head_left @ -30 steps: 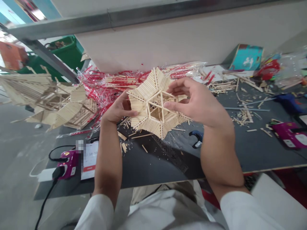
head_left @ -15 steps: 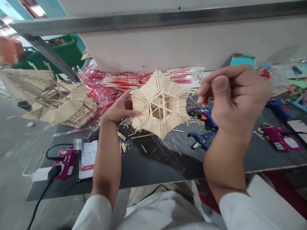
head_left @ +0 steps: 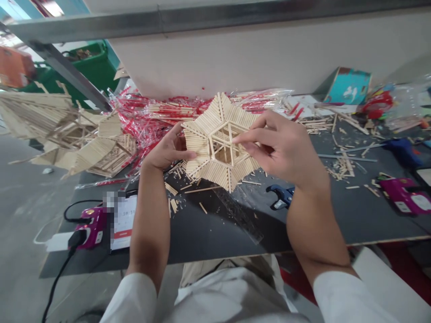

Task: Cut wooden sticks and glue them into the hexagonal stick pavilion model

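A star-shaped piece made of thin wooden sticks is held up over the dark table, its open hexagonal frame facing me. My left hand grips its left edge, the thumb lying across the front panel and the other fingers partly hidden at the edge. At the right side of the hexagon, my right hand pinches with its fingertips close to the centre struts. Whether anything small is between those fingertips I cannot make out. Loose stick offcuts lie on the table below.
Red-and-clear plastic packs of sticks line the wall. A larger stick model stands at left. Blue cutters lie near my right forearm. A purple power socket and a phone sit at left, another purple socket at right.
My right hand has come down and left from above the table's right side to the star's hexagonal frame. The left hand keeps its hold, and the star has hardly moved.
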`<action>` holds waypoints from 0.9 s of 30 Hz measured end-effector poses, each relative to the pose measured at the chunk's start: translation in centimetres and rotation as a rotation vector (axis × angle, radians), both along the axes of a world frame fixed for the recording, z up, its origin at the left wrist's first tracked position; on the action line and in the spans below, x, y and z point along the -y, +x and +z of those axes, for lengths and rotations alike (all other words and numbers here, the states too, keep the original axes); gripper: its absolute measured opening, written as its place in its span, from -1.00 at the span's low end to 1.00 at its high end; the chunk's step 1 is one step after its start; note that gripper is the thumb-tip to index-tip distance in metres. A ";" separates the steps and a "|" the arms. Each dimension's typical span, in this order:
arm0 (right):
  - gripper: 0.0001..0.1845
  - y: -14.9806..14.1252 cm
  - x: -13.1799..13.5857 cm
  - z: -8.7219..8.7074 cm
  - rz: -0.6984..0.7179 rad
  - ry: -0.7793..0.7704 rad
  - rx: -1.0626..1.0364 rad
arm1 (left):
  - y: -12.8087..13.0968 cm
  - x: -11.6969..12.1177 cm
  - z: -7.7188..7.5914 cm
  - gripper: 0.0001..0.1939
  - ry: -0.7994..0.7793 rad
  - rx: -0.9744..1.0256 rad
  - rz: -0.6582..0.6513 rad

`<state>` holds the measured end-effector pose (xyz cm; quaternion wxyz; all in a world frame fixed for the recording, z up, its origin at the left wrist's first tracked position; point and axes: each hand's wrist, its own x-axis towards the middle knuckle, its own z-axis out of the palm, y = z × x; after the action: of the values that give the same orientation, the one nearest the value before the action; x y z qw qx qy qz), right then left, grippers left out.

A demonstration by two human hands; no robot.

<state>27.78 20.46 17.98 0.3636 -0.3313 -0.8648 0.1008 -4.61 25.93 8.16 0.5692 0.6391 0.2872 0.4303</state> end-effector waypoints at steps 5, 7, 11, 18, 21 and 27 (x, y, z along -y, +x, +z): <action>-0.77 -0.2 -0.7 -0.6 0.034 0.011 0.021 | 0.0 0.0 0.0 -0.11 -0.001 -0.020 0.026; -0.77 -0.1 -1.1 -0.7 0.037 0.009 0.056 | 0.0 -0.1 -0.2 -0.11 -0.002 -0.021 0.031; -0.76 -0.1 -1.6 -1.2 0.045 -0.010 0.041 | 0.1 -0.3 -0.3 -0.13 0.000 0.003 0.023; -0.69 0.0 -1.8 -1.4 0.100 -0.004 0.043 | 0.0 -0.3 -0.4 -0.13 -0.008 0.006 0.045; -0.72 0.1 -1.8 -1.3 0.121 0.016 0.048 | 0.0 -0.3 -0.5 -0.13 -0.005 0.006 0.035; -0.77 0.0 -1.9 -1.3 0.115 0.045 0.038 | -0.1 -0.5 -0.6 -0.13 -0.004 0.006 0.029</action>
<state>27.78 22.31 16.68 0.3483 -0.2745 -0.8912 0.0958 -4.71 26.40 7.57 0.5649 0.6326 0.2955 0.4398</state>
